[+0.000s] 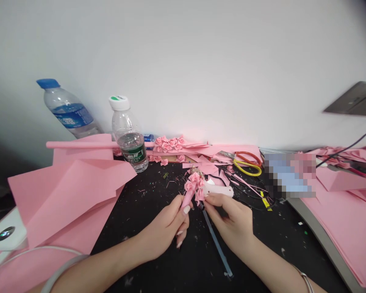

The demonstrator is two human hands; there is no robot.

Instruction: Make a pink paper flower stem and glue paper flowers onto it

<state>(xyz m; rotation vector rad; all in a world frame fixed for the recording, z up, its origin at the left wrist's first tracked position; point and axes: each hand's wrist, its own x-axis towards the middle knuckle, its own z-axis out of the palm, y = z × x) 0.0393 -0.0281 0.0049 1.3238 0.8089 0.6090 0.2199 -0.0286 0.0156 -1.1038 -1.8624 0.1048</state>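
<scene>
My left hand (171, 221) is closed round the pink paper stem of a paper flower bunch (192, 183). Several small folded blossoms cluster at the top of that stem. From the right, my right hand (233, 217) pinches at the lower right blossom (199, 196) with thumb and forefinger. Just behind the bunch lies a white plastic tool (221, 190), partly hidden by the blossoms and fingers. A translucent stick (216, 240), which looks like a glue stick, runs toward me between my hands.
Red-and-yellow scissors (247, 162) lie behind my right hand among paper scraps and cables. More pink blossoms (169, 143) sit along the wall. Two water bottles (130, 140) (71, 112) stand back left. Pink sheets (73, 195) cover the left side; another stack (347, 219) lies right.
</scene>
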